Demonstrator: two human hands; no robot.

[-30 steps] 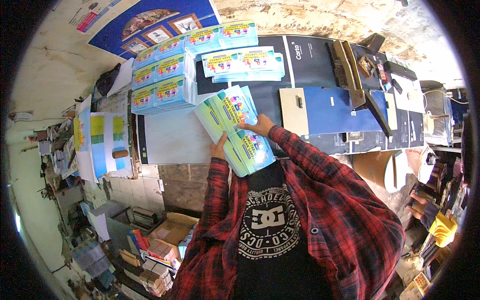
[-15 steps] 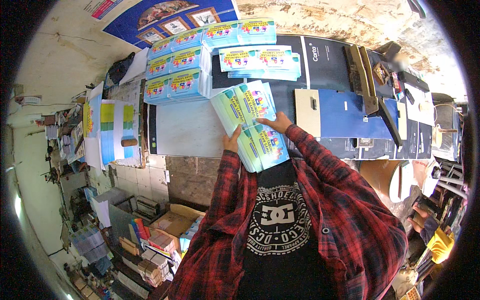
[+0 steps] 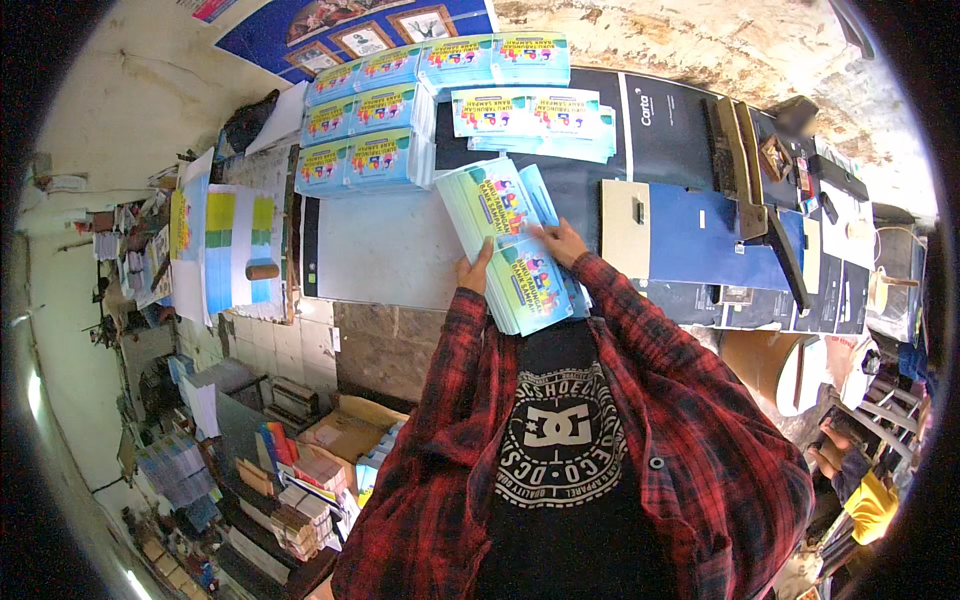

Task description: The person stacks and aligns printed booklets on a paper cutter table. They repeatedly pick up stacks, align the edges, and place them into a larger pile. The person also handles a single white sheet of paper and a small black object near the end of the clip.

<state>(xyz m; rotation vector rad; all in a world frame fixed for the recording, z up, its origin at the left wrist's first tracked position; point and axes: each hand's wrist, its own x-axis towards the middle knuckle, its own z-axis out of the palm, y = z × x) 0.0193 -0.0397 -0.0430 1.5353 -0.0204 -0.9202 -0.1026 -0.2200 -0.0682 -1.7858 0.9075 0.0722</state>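
Head view: left hand [image 3: 474, 268] grips blue-green rectangular paper sheets [image 3: 525, 280] over table [image 3: 580, 195] near edge; right hand [image 3: 562, 245] blurred, grip I can't tell.

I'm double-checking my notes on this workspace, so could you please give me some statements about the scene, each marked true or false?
1. The left hand grips the printed sheets at their left edge. True.
2. The blue board lies left of the left hand. False: it lies to its right.
3. The overshirt is red-and-black plaid. True.
4. The piles beyond the left hand have blank tops. False: their tops are colourfully printed.
5. The right hand is bare. True.
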